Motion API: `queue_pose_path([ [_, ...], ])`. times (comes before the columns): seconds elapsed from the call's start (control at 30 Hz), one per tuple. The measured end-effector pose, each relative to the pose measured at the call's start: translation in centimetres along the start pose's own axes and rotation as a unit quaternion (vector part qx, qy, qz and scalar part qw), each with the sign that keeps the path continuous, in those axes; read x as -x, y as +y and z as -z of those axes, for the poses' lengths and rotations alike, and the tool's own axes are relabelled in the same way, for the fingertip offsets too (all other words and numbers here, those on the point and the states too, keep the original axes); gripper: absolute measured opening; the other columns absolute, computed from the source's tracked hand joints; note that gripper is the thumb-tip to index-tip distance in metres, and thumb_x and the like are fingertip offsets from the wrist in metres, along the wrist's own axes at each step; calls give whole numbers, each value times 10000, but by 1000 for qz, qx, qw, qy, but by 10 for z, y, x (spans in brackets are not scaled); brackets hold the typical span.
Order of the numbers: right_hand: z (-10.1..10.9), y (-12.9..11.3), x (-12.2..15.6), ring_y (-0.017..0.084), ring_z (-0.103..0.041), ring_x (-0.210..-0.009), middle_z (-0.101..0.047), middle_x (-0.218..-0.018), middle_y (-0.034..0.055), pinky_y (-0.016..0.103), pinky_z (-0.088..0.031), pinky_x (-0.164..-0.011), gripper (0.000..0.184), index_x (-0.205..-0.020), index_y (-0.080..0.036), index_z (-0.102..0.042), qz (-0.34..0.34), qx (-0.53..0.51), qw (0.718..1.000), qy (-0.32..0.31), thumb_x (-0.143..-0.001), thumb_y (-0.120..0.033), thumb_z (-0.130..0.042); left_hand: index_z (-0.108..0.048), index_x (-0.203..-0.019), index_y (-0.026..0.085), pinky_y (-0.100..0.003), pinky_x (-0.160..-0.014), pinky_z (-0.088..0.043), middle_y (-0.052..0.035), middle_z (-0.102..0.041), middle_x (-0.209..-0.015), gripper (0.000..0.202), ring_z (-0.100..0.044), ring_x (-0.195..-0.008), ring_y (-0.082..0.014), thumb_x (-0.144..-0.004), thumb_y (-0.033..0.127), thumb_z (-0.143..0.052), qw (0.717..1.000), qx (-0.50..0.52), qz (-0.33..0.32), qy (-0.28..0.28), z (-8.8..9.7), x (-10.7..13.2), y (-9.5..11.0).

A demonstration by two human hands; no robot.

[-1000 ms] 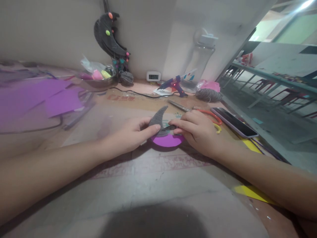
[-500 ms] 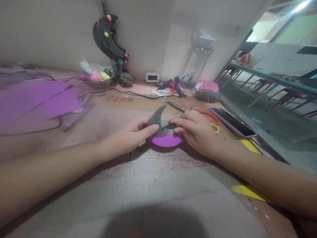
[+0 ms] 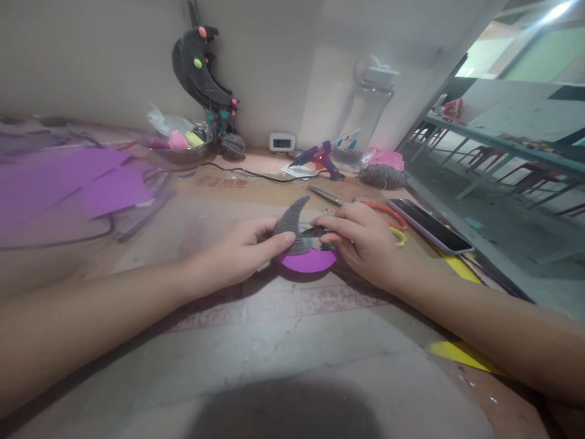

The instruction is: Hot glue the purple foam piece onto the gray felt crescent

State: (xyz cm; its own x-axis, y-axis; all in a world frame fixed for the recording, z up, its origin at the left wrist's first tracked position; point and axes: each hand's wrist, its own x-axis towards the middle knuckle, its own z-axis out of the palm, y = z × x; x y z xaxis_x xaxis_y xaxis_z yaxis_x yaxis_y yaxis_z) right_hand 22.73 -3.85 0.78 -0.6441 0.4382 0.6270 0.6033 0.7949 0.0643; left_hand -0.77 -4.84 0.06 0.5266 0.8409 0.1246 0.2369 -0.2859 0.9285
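Observation:
A crescent [image 3: 291,227] partly covered in grey yarn is held near the middle of the table, its pointed tip upward. Its lower part shows bare purple card [image 3: 309,261]. My left hand [image 3: 256,244] is closed on the grey side, thumb on top. From the crescent a dark strand of grey yarn [image 3: 312,232] runs to my right hand [image 3: 361,239], whose thumb and fingers pinch it beside the purple card's right end. What lies inside the right fingers is partly hidden.
Scissors [image 3: 386,213] and a phone [image 3: 432,225] lie to the right. Behind stand a glue gun [image 3: 322,158], a small clock [image 3: 281,142], a bottle [image 3: 369,113] and a grey yarn ball [image 3: 382,176]. Purple sheets [image 3: 55,183] and a bowl [image 3: 178,153] are left. A dark crescent [image 3: 196,70] hangs on the wall.
The crescent has shifted very slightly to the right and tilted a little, while both hands keep their hold. Otherwise the scene looks the same.

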Motion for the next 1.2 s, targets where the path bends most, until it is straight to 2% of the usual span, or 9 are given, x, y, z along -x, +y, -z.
queue_pose_path([
  [0.27, -2, 2, 1, 181, -521, -718, -610, -779, 75, 314, -392, -673, 334, -1034, -129, -703, -5, -25, 1000, -13, -962, -363, -475, -669, -1107, 201, -321, -892, -457, -32, -698, -1063, 342, -611, -1012, -223, -905, 424, -506, 1000, -1, -13, -13, 1, 0, 0],
  [0.6, -1, 0, 0, 175, -519, -691, -616, -757, 72, 308, -389, -652, 330, -1002, -116, -706, -3, -31, 999, -11, -962, -352, -478, -681, -1072, 206, -318, -872, -459, -28, -704, -1038, 322, -615, -984, -219, -897, 420, -515, 1000, 6, -13, -12, 0, -1, -1],
  [0.9, -1, 1, 1, 175, -535, -720, -594, -769, 70, 302, -422, -680, 339, -1042, -125, -690, -18, -55, 998, 13, -971, -358, -453, -702, -1026, 207, -280, -759, -483, -18, -701, -841, 306, -615, -849, -183, -887, 426, -539, 999, 47, 8, 6, -2, -1, 1],
  [1.03, -1, 1, 0, 177, -540, -716, -618, -784, 74, 310, -420, -675, 349, -1033, -145, -685, -7, -48, 999, 9, -972, -390, -443, -703, -1052, 217, -280, -762, -486, -20, -711, -900, 313, -620, -865, -186, -886, 430, -543, 999, 53, 11, 2, -2, -1, 0],
  [1.2, -3, 1, 1, 180, -548, -733, -636, -806, 76, 315, -416, -680, 348, -1036, -156, -682, -3, -45, 999, 3, -972, -400, -441, -680, -1112, 218, -315, -856, -474, -30, -709, -1042, 345, -617, -975, -216, -894, 440, -532, 999, 43, 8, -7, -1, -1, -3],
])
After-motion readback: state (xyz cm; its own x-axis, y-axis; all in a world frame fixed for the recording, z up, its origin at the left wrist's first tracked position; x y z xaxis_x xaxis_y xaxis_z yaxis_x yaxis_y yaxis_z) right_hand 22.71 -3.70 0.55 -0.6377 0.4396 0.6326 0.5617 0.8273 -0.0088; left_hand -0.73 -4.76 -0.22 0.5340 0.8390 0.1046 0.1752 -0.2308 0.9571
